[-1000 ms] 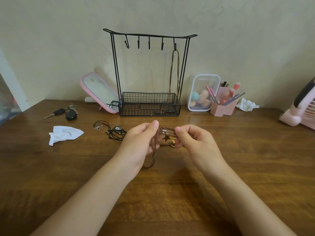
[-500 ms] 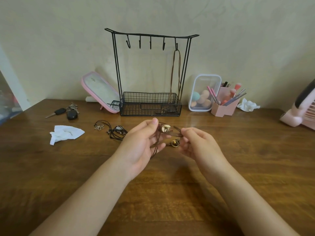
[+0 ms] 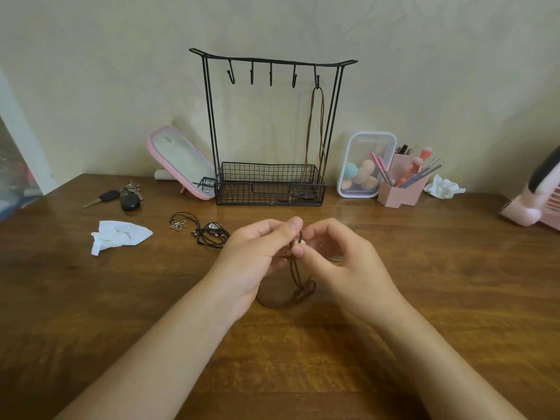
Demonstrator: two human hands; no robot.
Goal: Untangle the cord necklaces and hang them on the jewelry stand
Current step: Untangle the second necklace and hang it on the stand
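Note:
My left hand and my right hand meet above the middle of the wooden table, both pinching a brown cord necklace near its pale bead; the cord loops down between my palms. A tangle of black cord necklaces with a flower pendant lies on the table left of my left hand. The black wire jewelry stand is at the back by the wall, and one brown cord necklace hangs from its rightmost hook into the basket.
Keys and a crumpled white tissue lie at the left. A pink mirror leans beside the stand. A clear box of sponges, a pink brush holder and a pink fan are at the right.
My hands have come closer together and their fingertips now meet at the bead. The cord that was stretched between them now hangs down in a loop.

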